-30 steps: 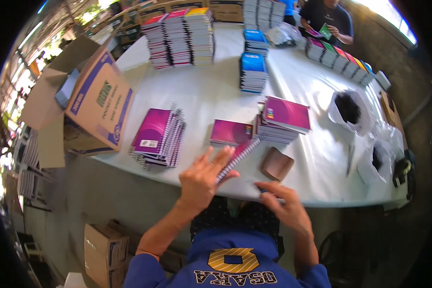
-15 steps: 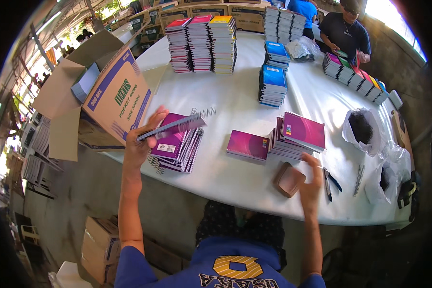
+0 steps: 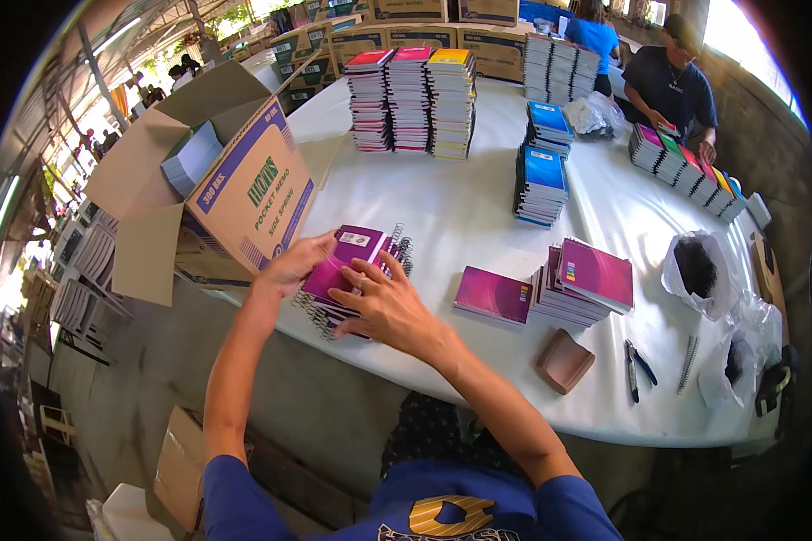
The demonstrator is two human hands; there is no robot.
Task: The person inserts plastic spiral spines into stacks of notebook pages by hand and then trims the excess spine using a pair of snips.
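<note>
A stack of purple spiral notebooks point(image 3: 347, 254) sits near the table's front edge, with wire coils sticking out at its sides. At its left edge, my left hand point(image 3: 295, 264) is closed on the top notebook; some of those fingers are hidden. My right hand point(image 3: 386, 305) reaches across from the right, its fingers spread and resting on the near part of the stack, holding nothing. Right of my hands lie a single purple notebook point(image 3: 493, 294) and a pile of purple notebooks point(image 3: 595, 273) without visible coils.
An open carton point(image 3: 260, 194) stands left. Nearer right lie a brown block-like object point(image 3: 566, 361), pliers point(image 3: 636, 365) and a loose wire coil point(image 3: 688, 363). Plastic bags point(image 3: 697, 270) hold dark material. Tall notebook stacks point(image 3: 410, 99) and blue notebooks point(image 3: 541, 176) stand farther back. A co-worker point(image 3: 668, 86) handles notebooks.
My left hand has brought the coiled notebook down onto the stack. My right hand has swung left from beside the brown block to the stack. The view has shifted slightly.
</note>
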